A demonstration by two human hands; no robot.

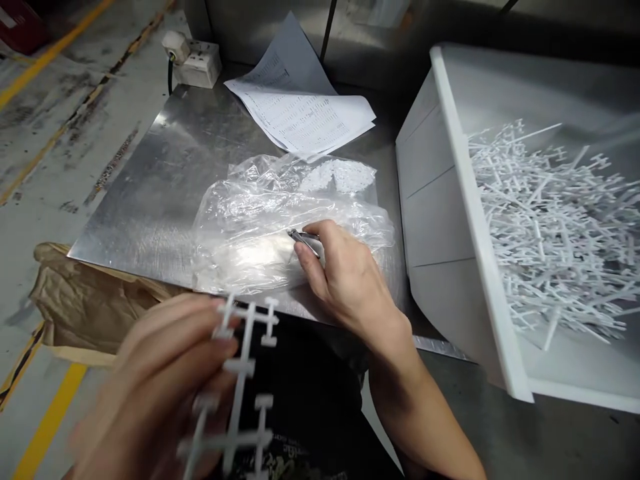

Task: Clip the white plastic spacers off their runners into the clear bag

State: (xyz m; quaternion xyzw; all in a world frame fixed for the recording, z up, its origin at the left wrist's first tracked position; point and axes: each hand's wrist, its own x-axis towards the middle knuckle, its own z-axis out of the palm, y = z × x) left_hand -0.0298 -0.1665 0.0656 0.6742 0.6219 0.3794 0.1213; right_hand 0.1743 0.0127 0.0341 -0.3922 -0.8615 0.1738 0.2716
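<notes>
My left hand (165, 373), blurred at the lower left, has its fingers closed on a white plastic sprue frame (243, 373) with small crossbars. Over the metal table, my right hand (345, 273) pinches a small silver nail clipper (305, 243) between thumb and index finger. Under the clipper lies a crumpled clear plastic bag (240, 220). Small white pieces (340, 177) show inside plastic at its upper right.
Right of the metal table (130, 180) stands a large white bin (445, 200) holding many white sprues (555, 240). Printed sheets (310, 120) and a power socket (200, 65) sit at the back. A brown paper bag (95, 307) is at the left edge.
</notes>
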